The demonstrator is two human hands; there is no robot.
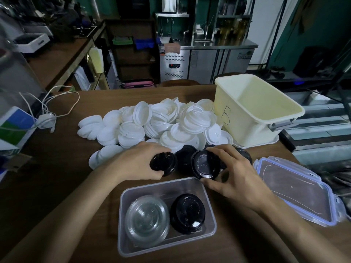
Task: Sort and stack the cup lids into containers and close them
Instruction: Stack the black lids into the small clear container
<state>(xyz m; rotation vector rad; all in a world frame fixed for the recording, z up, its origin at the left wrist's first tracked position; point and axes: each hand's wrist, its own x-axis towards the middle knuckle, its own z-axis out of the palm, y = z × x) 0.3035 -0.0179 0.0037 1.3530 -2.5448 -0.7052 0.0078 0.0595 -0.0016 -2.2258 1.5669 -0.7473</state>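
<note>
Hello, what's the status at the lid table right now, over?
Left hand grips black lids; right hand grips tilted black lid. Open clear container holds clear stack, black stack. Behind, white pile unsorted; nothing blocking.

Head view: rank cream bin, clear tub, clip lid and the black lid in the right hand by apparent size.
1. The cream bin, clear tub, clip lid: look alike; bin sits farther, so probably truly largest.
2. The black lid in right hand: clearly smallest.
</note>
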